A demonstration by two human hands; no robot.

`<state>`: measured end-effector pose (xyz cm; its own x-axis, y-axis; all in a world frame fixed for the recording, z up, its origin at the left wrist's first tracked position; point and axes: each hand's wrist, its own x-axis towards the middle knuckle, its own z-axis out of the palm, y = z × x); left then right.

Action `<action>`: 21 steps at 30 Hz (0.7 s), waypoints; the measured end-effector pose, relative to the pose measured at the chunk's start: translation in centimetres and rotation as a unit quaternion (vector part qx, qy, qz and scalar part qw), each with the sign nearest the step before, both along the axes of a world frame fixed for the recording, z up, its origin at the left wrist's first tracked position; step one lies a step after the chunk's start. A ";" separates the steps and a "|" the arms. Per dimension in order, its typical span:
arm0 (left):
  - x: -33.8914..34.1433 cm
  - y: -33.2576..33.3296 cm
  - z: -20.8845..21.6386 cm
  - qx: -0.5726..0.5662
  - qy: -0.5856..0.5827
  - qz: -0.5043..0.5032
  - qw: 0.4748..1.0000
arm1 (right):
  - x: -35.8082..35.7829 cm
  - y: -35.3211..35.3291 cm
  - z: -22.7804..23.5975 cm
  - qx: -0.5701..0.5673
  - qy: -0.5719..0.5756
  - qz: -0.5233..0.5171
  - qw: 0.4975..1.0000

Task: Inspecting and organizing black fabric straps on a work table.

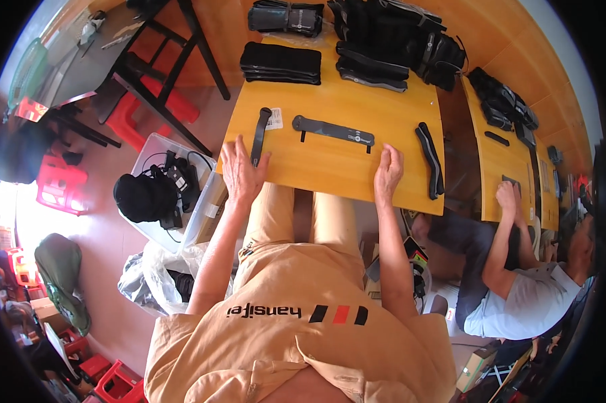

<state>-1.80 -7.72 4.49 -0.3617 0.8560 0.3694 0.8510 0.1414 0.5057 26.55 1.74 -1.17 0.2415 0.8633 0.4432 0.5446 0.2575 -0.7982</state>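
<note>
Wooden table (330, 161) | both hands at near edge | strap (259, 136) beside left hand (241, 171)

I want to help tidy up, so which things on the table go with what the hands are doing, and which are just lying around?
In use:
left hand on the thin black strap
right hand, empty, near the long flat grey strap

Lying about:
curved black strap
stack of black pieces
pile of black bags
plastic bin on the floor

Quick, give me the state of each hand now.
Left hand: open, flat on the table, beside a black strap.
Right hand: open, resting at the table edge, holding nothing.
</note>
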 end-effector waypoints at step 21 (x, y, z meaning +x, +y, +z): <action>5.0 -1.5 1.7 0.000 -0.701 -0.015 0.713 | -9.9 -10.4 10.6 -0.064 0.049 0.416 0.906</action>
